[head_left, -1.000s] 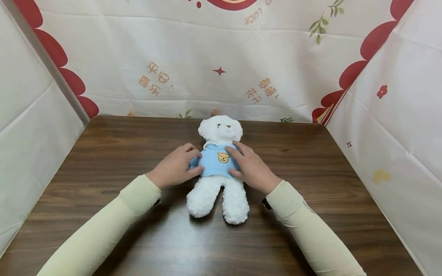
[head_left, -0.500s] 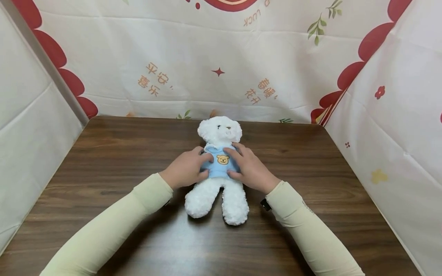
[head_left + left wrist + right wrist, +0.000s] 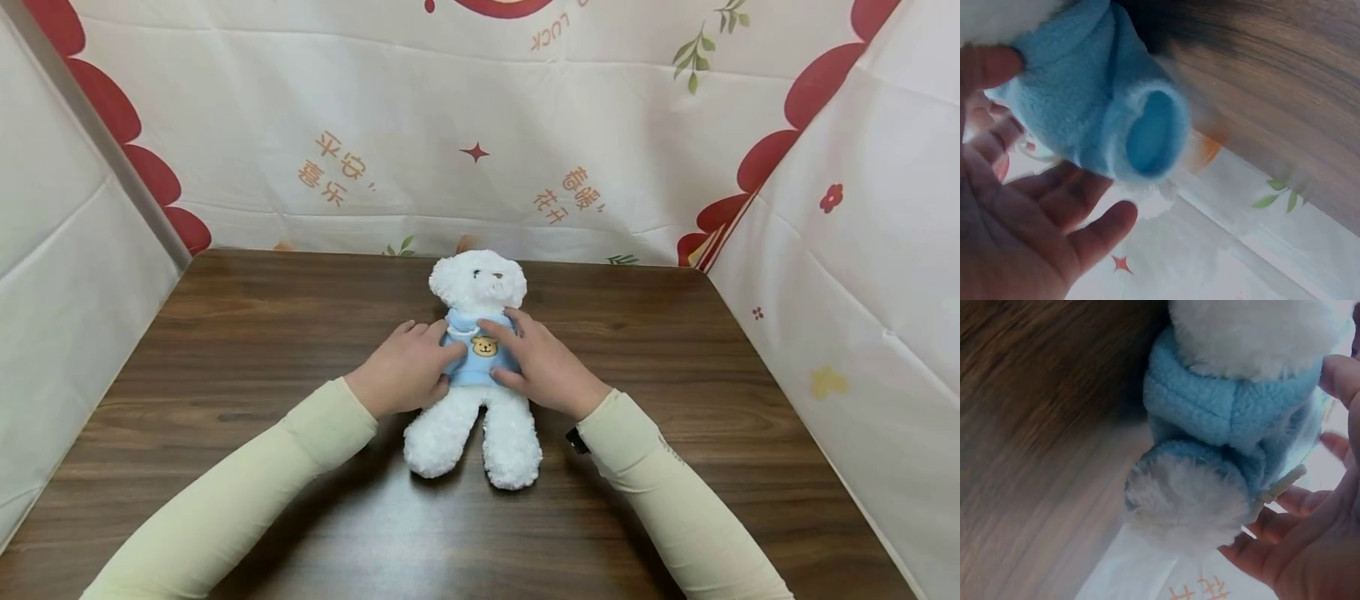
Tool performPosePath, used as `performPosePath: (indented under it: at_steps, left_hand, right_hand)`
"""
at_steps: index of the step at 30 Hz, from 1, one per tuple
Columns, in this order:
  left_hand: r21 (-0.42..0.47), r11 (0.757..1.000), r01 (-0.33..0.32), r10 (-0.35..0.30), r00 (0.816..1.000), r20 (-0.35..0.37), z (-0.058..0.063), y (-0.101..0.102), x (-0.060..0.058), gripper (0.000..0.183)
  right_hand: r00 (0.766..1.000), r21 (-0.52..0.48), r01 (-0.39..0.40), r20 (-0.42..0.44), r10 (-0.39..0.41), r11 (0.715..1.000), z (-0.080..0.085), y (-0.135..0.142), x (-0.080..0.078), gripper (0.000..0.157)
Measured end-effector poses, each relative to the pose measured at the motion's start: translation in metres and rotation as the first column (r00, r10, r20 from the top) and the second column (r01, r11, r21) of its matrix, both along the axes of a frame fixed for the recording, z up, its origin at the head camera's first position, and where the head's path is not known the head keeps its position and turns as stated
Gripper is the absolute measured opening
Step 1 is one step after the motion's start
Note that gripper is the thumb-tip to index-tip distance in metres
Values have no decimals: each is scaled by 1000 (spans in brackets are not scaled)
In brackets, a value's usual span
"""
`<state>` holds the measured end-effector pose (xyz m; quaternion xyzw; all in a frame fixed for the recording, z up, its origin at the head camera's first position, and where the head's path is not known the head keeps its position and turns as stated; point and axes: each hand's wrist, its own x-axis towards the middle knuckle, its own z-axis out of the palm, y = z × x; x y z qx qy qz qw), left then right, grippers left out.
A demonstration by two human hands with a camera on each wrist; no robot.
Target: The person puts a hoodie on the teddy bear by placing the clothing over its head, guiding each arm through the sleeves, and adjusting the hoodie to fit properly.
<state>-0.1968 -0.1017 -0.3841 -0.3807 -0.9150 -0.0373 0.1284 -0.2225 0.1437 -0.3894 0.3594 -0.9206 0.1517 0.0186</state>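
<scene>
A white plush bear (image 3: 442,429) lies face up on the table, its legs toward me. It wears a light-blue hooded top (image 3: 476,372) with a yellow bear-face patch. My left hand (image 3: 401,367) lies along the top's left side, fingers fairly straight and touching the cloth. In the left wrist view, a blue sleeve (image 3: 1119,134) gapes with no fur showing inside. On the other side my right hand (image 3: 551,367) rests with spread fingers on the chest. A furry paw (image 3: 1185,494) sticks out of the sleeve there in the right wrist view.
The dark wood table (image 3: 262,333) ends at a white printed cloth (image 3: 420,108) behind the bear's head. White cloth walls (image 3: 862,275) stand on both sides.
My left hand has moved right, from the bear's side onto the top's edge. The white cord and hood edge at the neck have shifted lower. My right hand has barely moved.
</scene>
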Motion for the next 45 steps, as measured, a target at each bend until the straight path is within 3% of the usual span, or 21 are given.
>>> performPosePath:
  at_steps: [5, 10, 20, 26, 34, 40, 45]
  left_hand:
    - [62, 998, 2, 0, 999, -36, -5, 2, -3, 23]
    - [109, 994, 7, 6, 993, -119, -15, 4, -11, 21]
    - [27, 1000, -16, 22, 973, -231, -12, 4, -15, 13]
    - [-8, 999, -33, 30, 971, -238, -12, 6, -14, 11]
    - [-37, 999, -31, 24, 983, -182, -17, 4, -9, 9]
    - [-56, 998, -40, 27, 976, -214, -15, 3, -14, 13]
    - [-26, 998, -55, 48, 978, -201, -15, 2, -14, 15]
  right_hand:
    - [998, 43, -48, -28, 50, 998, 0, 1, 2, 60]
    - [997, 71, -34, -65, 39, 997, -1, -1, 4, 59]
    - [997, 73, -12, -77, 18, 997, -3, -3, 3, 61]
    - [994, 84, -24, -104, 33, 996, -2, -5, 3, 58]
    - [997, 82, 5, -73, 1, 997, 0, -8, 5, 59]
    - [995, 83, 2, -104, 6, 997, -1, -8, 4, 61]
    - [996, 65, 16, -85, -11, 998, -3, -7, 3, 64]
